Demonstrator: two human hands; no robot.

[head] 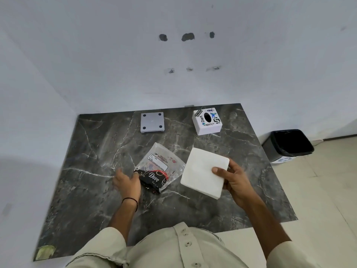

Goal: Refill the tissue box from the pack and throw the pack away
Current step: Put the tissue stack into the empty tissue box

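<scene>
A white stack of tissues is held above the table in my right hand, thumb on top and fingers under its right edge. The clear plastic pack, with a black and red printed end, lies flat on the dark marble table. My left hand rests at the pack's near left corner, fingers curled on its black end. The white tissue box, covered in stickers, stands at the back right with its oval slot facing up. Its grey base plate lies separately at the back middle.
A black bin with a black liner stands on the tiled floor right of the table. White walls close the back and left sides. The table's near edge is just in front of my body.
</scene>
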